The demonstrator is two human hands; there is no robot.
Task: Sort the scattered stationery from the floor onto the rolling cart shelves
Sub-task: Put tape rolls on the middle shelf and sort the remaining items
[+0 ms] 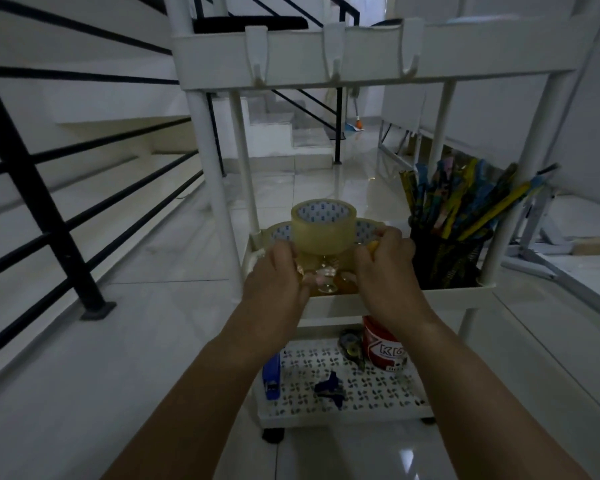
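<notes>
Head view: left hand (280,271) and right hand (383,258) flank the clear tape roll (322,230), apparently stacked upright on others on the white cart's middle shelf (329,301); fingers closed on its sides.

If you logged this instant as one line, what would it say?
step: arranging tape rolls | place: cart middle shelf | left hand: on rolls | right hand: on rolls | beside: pencil cup

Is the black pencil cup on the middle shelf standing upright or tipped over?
Upright. The black pencil cup stands on its base at the right end of the middle shelf, its mouth facing up and the pencils fanning out above the rim.
</notes>
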